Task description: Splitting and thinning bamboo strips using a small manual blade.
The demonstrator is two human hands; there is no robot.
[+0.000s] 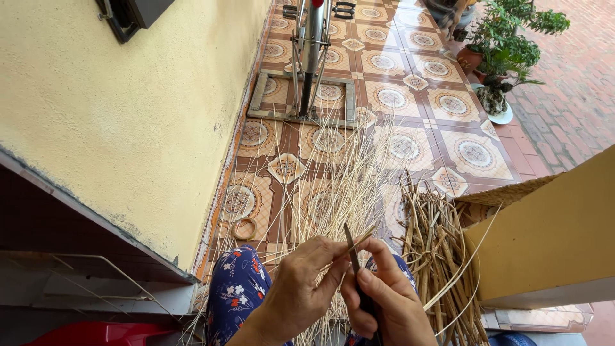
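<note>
My left hand (301, 282) pinches a thin pale reed strip (364, 237) near its end. My right hand (387, 298) grips a dark narrow knife (353, 251), blade pointing up, set against that strip. Both hands meet just above my knees, which are covered by blue floral trousers (237, 288). Below and beyond the hands lie several long thin pale strips (333, 186), fanned over the floor. A bundle of thicker tan reed pieces (435, 250) lies to the right of my right hand.
Patterned tiles (448, 102) cover the floor. A yellow wall (128, 115) stands left. A metal stand (307, 96) rises ahead, potted plants (506, 51) at far right. A tan board (551, 237) leans at right. A small ring (245, 228) lies by the wall.
</note>
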